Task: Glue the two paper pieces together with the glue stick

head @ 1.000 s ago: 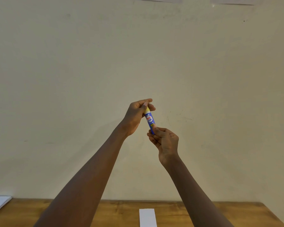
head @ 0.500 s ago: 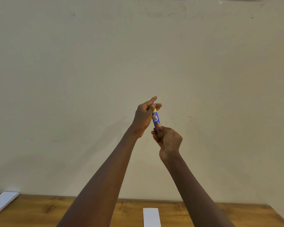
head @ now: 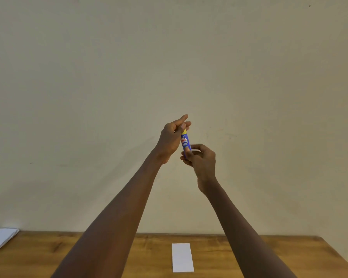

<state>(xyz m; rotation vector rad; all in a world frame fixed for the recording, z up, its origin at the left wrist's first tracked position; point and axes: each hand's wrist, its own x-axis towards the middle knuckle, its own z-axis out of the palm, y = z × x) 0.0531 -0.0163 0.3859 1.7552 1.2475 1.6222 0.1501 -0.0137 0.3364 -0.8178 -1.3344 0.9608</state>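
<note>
Single head-worn view, facing forward at a plain wall (head: 169, 57); table (head: 48, 257) edge low, arms near

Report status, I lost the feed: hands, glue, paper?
Both hands up, left hand at yellow cap, right hand gripping blue glue stick. White paper strip flat on wooden table, untouched. Nothing in the way.

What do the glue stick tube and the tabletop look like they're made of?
Glue stick: seemingly smooth plastic, with a glossy blue printed label and a yellow end at the top. Table: wood or wood-look laminate, with warm brown grain streaks and a low sheen; which of the two cannot be told.
</note>
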